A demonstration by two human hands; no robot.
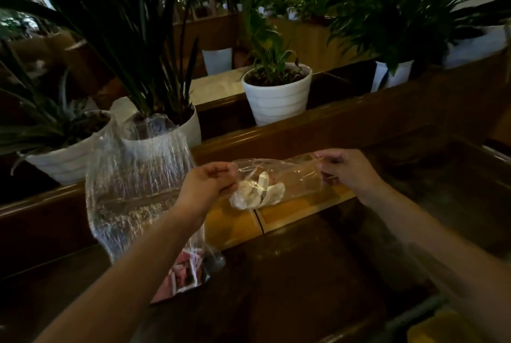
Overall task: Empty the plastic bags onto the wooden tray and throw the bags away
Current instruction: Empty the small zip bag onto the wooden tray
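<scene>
A small clear plastic bag (293,177) with several pale pieces (258,192) inside is stretched sideways between my two hands. My left hand (207,182) pinches its left end and my right hand (345,168) pinches its right end. The bag hangs just above the light wooden tray (298,210), which lies on the dark wooden table. A large crinkled clear bag (135,190) stands upright to the left, with pink and white packets (184,273) at its bottom, partly hidden by my left forearm.
White pots with green plants stand on a raised ledge behind the tray: one in the middle (278,96), two at the left (168,130), more at the right (390,74). Something yellow (442,329) shows at the bottom right corner.
</scene>
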